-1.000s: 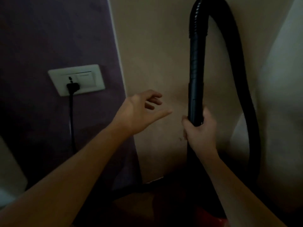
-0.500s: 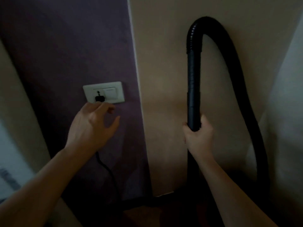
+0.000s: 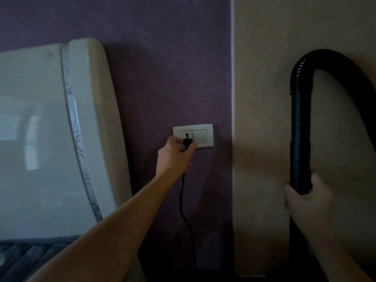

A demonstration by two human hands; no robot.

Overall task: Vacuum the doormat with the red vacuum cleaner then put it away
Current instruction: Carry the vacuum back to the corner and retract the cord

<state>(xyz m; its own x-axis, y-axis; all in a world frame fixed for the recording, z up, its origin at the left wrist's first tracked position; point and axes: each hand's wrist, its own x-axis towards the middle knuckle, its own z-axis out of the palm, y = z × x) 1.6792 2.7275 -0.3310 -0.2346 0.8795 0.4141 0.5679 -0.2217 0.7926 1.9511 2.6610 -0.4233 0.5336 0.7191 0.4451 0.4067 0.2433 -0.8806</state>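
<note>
Two hands are busy in the head view, and the light is dim. Over on the purple wall (image 3: 162,68), the left hand (image 3: 175,155) reaches out on a long, straight arm and pinches the black plug (image 3: 187,141) between thumb and curled fingers. That plug sits in the left half of the white socket plate (image 3: 209,129), with a pale rocker switch (image 3: 199,136) just beside it on the right half. A black cord (image 3: 183,202) drops from under the hand and snakes down the wall.

Across the white corner strip, against the beige wall (image 3: 264,78), the right hand (image 3: 307,200) is wrapped round the vacuum cleaner's black tube (image 3: 300,149), thumb on the near side, holding it upright. Up top, the ribbed hose (image 3: 333,60) arches over and runs off the right edge.

Far left, a glossy pale appliance (image 3: 40,139) with a rounded corner fills the frame, close to the socket but not touching it.
</note>
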